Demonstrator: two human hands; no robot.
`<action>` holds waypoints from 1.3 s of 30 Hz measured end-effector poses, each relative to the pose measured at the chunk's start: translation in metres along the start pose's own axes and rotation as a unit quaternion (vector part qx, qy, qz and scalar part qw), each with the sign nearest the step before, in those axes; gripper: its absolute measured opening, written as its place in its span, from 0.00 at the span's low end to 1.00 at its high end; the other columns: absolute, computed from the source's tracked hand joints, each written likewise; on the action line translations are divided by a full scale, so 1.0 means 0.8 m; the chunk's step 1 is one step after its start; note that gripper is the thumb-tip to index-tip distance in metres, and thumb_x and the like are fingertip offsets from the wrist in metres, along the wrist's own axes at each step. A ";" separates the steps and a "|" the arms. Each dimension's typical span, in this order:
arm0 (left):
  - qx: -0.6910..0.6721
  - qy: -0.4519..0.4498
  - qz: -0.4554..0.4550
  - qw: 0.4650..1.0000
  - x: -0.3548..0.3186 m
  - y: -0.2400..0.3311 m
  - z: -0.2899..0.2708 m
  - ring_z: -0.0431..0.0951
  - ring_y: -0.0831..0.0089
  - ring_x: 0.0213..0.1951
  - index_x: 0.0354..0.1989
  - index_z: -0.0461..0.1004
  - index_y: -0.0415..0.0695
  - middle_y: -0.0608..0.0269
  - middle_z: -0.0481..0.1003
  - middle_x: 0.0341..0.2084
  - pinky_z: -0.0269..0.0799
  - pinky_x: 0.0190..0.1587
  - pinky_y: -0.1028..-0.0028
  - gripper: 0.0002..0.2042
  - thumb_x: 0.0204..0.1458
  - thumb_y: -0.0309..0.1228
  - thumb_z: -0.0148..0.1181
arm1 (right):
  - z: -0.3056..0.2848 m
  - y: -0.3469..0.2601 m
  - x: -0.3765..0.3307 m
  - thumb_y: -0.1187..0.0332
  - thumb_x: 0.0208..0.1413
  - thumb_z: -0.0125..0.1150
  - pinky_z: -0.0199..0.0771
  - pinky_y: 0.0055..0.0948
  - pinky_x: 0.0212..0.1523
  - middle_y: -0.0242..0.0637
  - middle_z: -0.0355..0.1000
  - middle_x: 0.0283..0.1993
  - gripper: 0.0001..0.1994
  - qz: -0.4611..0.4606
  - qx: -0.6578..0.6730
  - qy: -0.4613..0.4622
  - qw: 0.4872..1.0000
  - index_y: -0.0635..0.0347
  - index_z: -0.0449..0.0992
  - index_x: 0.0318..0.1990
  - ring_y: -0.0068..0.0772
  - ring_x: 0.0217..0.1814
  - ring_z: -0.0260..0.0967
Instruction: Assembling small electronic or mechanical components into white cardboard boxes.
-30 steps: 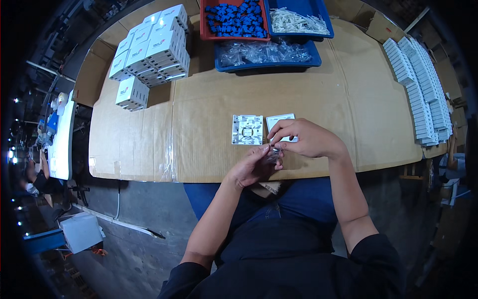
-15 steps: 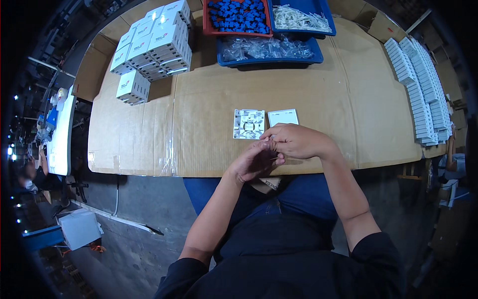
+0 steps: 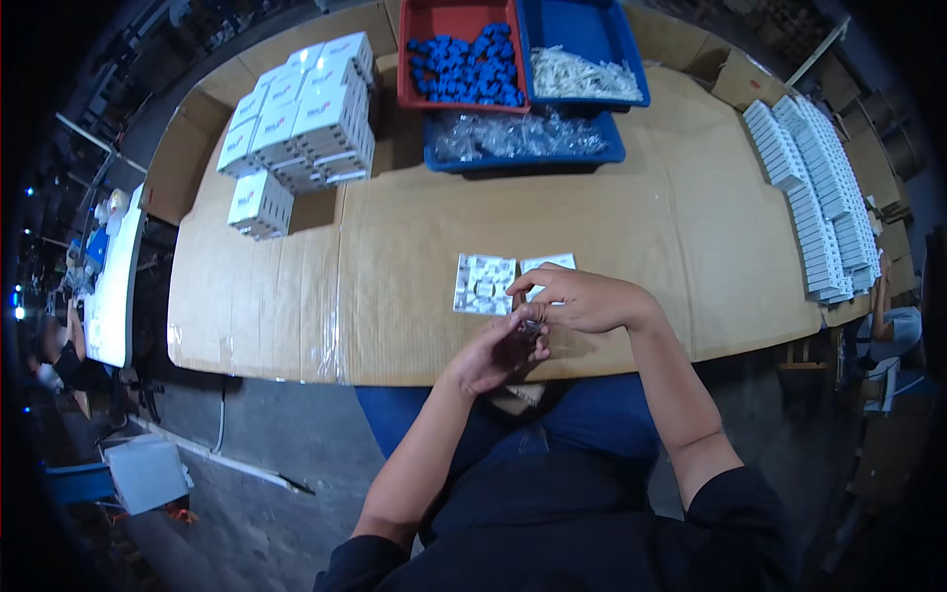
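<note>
My left hand [image 3: 490, 353] and my right hand [image 3: 577, 299] meet at the near edge of the cardboard-covered table [image 3: 612, 217]. Together they pinch a small clear plastic piece [image 3: 530, 327] between their fingertips. Just beyond the hands lie two white square plates side by side: the left plate [image 3: 483, 284] shows its ribbed back, and the right plate [image 3: 548, 266] is partly hidden under my right fingers.
A red bin of blue parts [image 3: 462, 57], a blue bin of white parts [image 3: 588, 61] and a blue bin of clear bags [image 3: 523, 140] stand at the far edge. Stacked white boxes [image 3: 301, 116] sit far left. Rows of white plates [image 3: 819, 197] line the right side.
The view has shifted slightly. Both hands stay together at the table's near edge on the small clear piece, with only small finger movement.
</note>
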State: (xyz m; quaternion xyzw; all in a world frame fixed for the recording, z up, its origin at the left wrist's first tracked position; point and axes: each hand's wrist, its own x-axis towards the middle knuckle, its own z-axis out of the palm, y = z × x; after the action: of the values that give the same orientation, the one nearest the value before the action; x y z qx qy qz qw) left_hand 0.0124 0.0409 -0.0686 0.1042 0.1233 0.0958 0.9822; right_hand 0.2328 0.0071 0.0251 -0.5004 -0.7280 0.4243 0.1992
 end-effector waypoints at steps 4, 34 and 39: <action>0.045 -0.018 0.012 0.999 0.001 0.003 0.001 0.75 0.66 0.46 0.62 0.69 0.37 0.61 0.75 0.45 0.74 0.56 0.61 0.27 0.70 0.51 0.48 | -0.064 0.027 0.008 0.59 0.72 0.56 0.74 0.27 0.54 0.35 0.79 0.47 0.17 0.075 0.168 0.062 0.981 0.67 0.81 0.50 0.24 0.50 0.76; -0.054 -0.032 -0.029 0.998 0.008 0.012 0.012 0.77 0.68 0.43 0.65 0.67 0.35 0.59 0.76 0.47 0.76 0.57 0.62 0.29 0.72 0.51 0.43 | -0.328 0.235 0.127 0.66 0.50 0.73 0.78 0.44 0.51 0.47 0.81 0.46 0.09 0.213 -0.158 0.578 0.772 0.56 0.85 0.39 0.52 0.49 0.79; -0.041 -0.043 -0.046 0.997 0.018 0.011 0.022 0.76 0.69 0.45 0.65 0.67 0.36 0.61 0.76 0.47 0.75 0.56 0.65 0.29 0.72 0.51 0.42 | -0.354 0.230 0.090 0.63 0.56 0.74 0.78 0.34 0.42 0.41 0.82 0.46 0.11 0.153 -0.195 0.651 0.717 0.56 0.86 0.43 0.35 0.44 0.80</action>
State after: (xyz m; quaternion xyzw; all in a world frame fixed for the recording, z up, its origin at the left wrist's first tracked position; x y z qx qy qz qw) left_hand 0.0291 0.0495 -0.0531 0.0624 0.0815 0.0513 0.9934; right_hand 0.5078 0.2158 0.0239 -0.7855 -0.3986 -0.1327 0.4545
